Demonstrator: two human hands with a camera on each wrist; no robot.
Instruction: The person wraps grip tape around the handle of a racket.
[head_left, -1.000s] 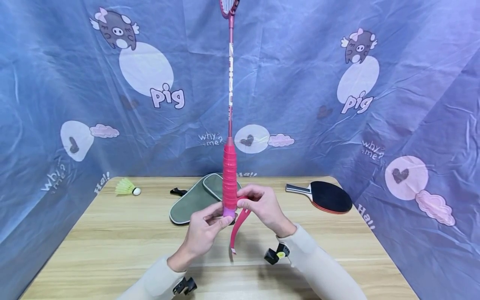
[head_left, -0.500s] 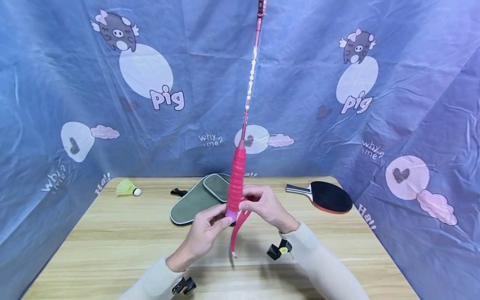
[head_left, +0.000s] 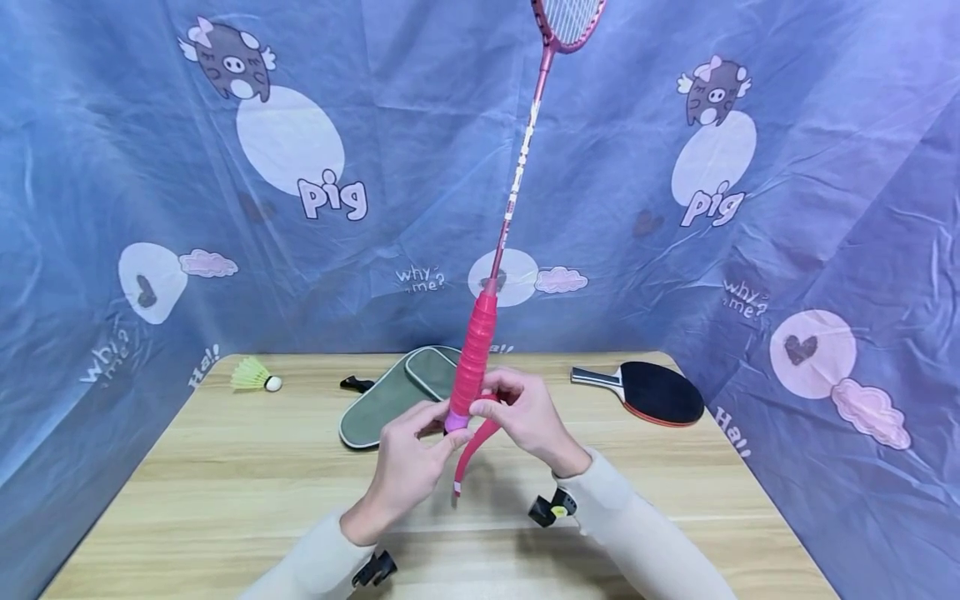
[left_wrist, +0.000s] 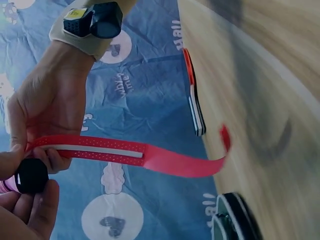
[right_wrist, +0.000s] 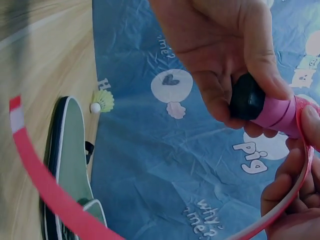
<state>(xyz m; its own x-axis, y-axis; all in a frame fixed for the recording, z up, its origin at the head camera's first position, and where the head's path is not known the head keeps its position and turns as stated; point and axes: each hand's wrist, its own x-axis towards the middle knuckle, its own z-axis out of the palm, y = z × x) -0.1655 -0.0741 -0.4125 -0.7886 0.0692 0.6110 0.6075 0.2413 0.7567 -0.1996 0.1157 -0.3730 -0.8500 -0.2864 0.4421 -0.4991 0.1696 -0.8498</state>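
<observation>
Racket (head_left: 476, 346) should handle light and stiff, best held at the butt (right_wrist: 248, 97) where left hand (head_left: 411, 454) grips; right hand (head_left: 528, 417), just beside, pinches soft, probably stretchy tape (left_wrist: 175, 162).

Shuttlecock (head_left: 253, 375), green case (head_left: 382, 407), paddle (head_left: 662, 392).

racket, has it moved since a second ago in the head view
Yes: the racket has tilted right, its top now nearer the right-hand pig print.

Two hands (head_left: 408, 462) (head_left: 528, 417), one racket (head_left: 474, 350), one shuttlecock (head_left: 255, 377), one paddle (head_left: 662, 392), one case (head_left: 384, 410)
</observation>
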